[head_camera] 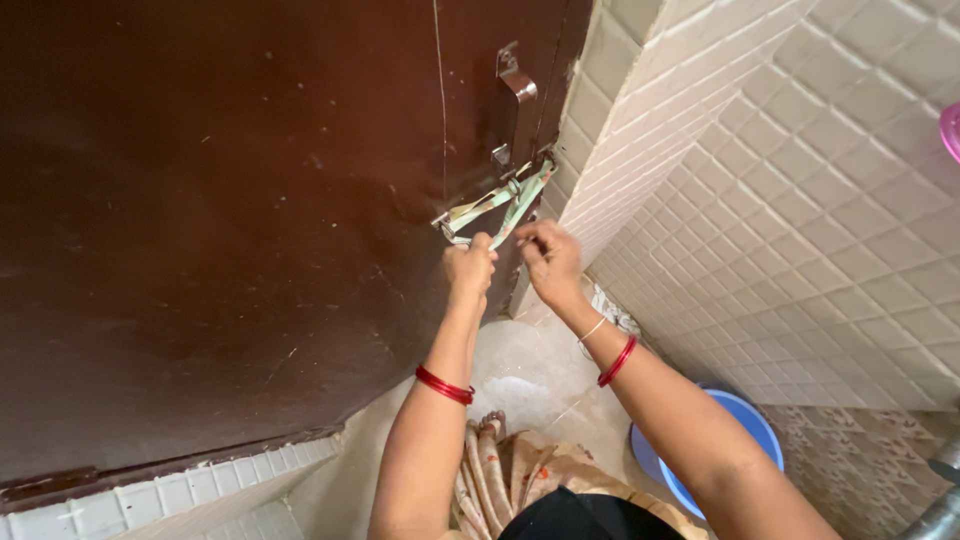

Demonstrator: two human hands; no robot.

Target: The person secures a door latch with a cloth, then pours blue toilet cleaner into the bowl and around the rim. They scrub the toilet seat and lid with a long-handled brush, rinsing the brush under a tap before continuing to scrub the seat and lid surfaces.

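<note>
A dark brown door (220,200) fills the left of the head view. Near its right edge a metal latch (470,215) has a pale green strip of cloth (520,200) wound around it. My left hand (468,268) pinches the lower end of the strip just under the latch. My right hand (548,258) is closed beside it, fingers gripping the same strip from the right. Both wrists wear red bangles. A metal handle (515,85) sits higher up on the door.
Cream tiled walls (800,220) close in on the right and at the corner. A blue bucket (745,425) stands on the floor under my right forearm. A pink object (951,130) shows at the right edge, a grey pipe (940,505) at bottom right.
</note>
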